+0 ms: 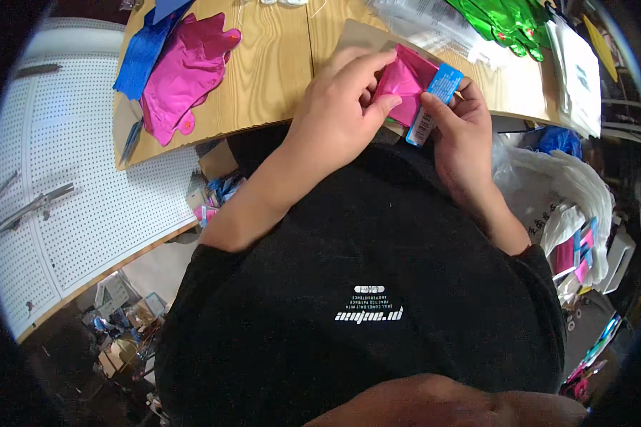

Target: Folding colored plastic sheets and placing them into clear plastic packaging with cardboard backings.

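Note:
Near the table's front edge, both my hands hold a folded pink foil balloon (404, 82) with a blue printed card (446, 83) along its right side. My left hand (345, 103) grips the balloon's left side, thumb in front and fingers partly hidden behind it. My right hand (463, 117) pinches the card and the balloon's right edge between thumb and fingers. A white label with a barcode (423, 127) shows at the card's lower end. Beneath the hands lies a brown cardboard sheet (356, 39), partly covered.
Flat pink foil balloons (185, 75) lie at the table's left beside blue strips (144, 60). Green foil balloons (506, 25) and clear plastic bags (427, 21) are at the back right. A white sack (584, 185) with pink and blue packets stands right, below the wooden table (271, 64).

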### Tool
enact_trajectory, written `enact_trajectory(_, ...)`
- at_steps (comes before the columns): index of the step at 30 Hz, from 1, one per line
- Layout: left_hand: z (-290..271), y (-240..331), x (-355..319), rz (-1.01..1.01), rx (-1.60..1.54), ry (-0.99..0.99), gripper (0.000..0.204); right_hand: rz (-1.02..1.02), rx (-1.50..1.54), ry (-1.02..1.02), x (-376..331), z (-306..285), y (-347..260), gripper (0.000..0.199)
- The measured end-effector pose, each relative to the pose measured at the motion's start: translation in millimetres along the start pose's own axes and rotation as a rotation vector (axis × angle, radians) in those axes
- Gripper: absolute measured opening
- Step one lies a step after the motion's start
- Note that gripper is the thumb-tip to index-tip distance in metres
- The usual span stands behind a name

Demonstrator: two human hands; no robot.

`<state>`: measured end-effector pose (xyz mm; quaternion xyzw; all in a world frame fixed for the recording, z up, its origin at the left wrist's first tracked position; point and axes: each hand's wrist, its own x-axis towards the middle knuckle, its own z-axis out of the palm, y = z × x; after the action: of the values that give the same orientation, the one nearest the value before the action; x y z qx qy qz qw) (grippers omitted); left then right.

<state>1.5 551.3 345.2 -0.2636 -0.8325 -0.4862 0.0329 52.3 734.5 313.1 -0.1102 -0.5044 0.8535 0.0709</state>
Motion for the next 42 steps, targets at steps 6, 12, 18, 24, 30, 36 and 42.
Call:
enact_trajectory(6,-4,-3,40,0.189,0.152,0.194,0.030,0.017,0.044,0.082,-3,-29,-2,0.022)
enact_trajectory(12,13,-14,131,0.527,0.196,-0.135,0.032,-0.051,0.079,0.247,-18,-72,-24,0.021)
enact_trajectory(18,42,-10,162,0.686,0.501,-0.505,0.015,-0.191,0.137,0.263,-33,-117,-45,0.017)
enact_trajectory(24,28,-8,144,0.782,0.529,-0.352,0.009,-0.173,0.130,0.330,-35,-116,-48,0.017)
enact_trajectory(30,-32,-28,84,0.651,0.589,-0.290,0.027,-0.077,0.139,0.309,-35,-110,-47,0.017)
enact_trajectory(36,-62,-43,16,0.330,0.455,-0.417,0.027,0.122,0.082,0.188,-40,-92,-29,0.023)
enact_trajectory(42,-27,-31,4,0.151,0.435,0.081,0.035,0.188,0.045,0.129,-39,-82,-14,0.022)
